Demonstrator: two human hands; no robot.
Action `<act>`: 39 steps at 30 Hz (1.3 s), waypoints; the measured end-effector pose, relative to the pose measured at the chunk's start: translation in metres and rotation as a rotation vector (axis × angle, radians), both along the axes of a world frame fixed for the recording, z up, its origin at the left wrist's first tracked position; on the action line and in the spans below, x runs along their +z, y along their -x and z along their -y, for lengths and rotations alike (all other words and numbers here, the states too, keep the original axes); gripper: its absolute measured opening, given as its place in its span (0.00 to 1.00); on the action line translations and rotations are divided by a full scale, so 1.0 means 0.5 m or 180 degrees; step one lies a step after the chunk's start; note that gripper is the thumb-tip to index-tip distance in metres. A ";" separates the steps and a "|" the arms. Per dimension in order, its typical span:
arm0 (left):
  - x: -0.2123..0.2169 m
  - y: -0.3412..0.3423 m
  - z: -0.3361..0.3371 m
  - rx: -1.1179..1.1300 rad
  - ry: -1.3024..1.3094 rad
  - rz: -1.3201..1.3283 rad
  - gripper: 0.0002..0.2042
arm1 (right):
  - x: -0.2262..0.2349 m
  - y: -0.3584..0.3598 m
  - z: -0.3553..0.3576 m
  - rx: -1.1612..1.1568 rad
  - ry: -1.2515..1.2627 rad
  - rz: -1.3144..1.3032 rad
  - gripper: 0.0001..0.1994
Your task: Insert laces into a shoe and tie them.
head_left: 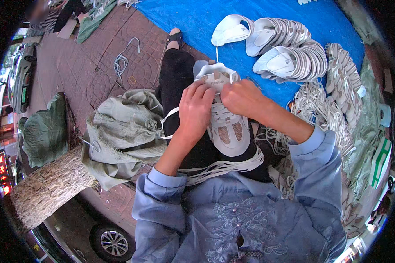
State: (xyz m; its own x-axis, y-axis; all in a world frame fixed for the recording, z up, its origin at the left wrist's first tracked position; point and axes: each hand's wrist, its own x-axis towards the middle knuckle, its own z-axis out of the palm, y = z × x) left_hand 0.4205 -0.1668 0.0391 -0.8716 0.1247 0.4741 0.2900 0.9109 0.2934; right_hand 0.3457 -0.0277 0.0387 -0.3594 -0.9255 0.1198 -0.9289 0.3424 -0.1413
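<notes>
A white and beige sneaker upper lies over my lap, toe toward me, with white laces crossed over its front. My left hand grips its left edge beside the tongue, fingers curled. At the opposite edge my right hand is closed in a pinch at the top of the lacing; whether a lace end is also between those fingertips is hidden. A loose white lace loops out left of my left wrist. Across my lap, below the toe, lies a bunch of white laces.
Stacked shoe uppers sit on a blue tarp ahead right, with more uppers farther right. A heap of white laces lies beside my right arm. On my left are grey-green cloth, a tree trunk and a parked car.
</notes>
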 end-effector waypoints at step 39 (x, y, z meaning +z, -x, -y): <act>-0.014 -0.016 0.007 0.0052 -0.0467 0.0166 0.09 | -0.036 0.017 -0.005 0.0136 0.0442 0.0679 0.02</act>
State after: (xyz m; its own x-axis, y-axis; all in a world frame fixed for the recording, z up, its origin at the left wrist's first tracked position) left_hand 0.4285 -0.1703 0.0319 -0.8968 0.0431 0.4403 0.2565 0.8616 0.4380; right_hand 0.3373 -0.0252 0.0207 -0.3510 -0.9203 0.1726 -0.8863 0.2670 -0.3785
